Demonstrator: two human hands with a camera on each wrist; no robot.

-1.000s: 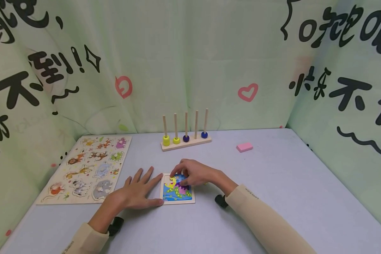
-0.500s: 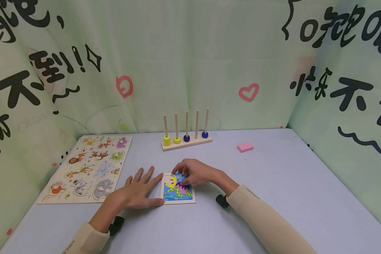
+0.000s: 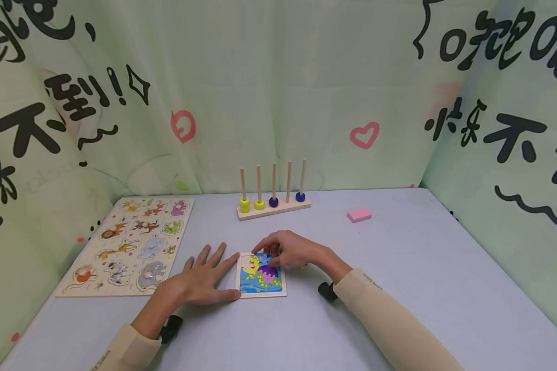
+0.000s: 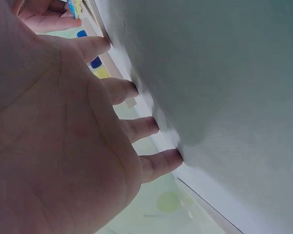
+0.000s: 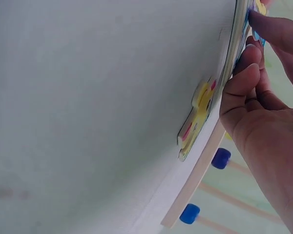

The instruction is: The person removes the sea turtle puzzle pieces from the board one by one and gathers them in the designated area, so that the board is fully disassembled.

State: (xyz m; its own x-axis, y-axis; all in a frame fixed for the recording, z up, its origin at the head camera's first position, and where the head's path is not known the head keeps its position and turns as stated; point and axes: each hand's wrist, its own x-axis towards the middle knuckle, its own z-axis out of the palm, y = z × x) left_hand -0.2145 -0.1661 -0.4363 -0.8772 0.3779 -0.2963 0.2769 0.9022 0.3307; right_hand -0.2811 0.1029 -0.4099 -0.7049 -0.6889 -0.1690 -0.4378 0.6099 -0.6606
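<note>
A small wooden jigsaw puzzle [image 3: 261, 286] with a blue, yellow and purple dinosaur picture lies in the middle of the table. My left hand [image 3: 199, 281] is spread flat on the table, its thumb and index fingertips touching the puzzle's left edge. Over the puzzle's upper right part, my right hand [image 3: 291, 250] pinches a puzzle piece [image 4: 75, 8] between thumb and fingers. That piece appears blue and yellow and stands tilted up in the wrist views; the fingers hide much of it. Beside the frame, next to the right hand, lies a loose yellow puzzle piece [image 5: 198, 119].
On the left lies a large wooden animal puzzle board [image 3: 130, 245]. A peg stand [image 3: 274, 208] with yellow and dark blue beads stands at the back. To its right is a pink block [image 3: 359, 215]. Printed curtains [image 3: 315, 103] enclose the table.
My right thumb has risen slightly off the picture, showing more of the purple part. The left hand stays in place at the puzzle's edge. The whole view has shifted a little.
</note>
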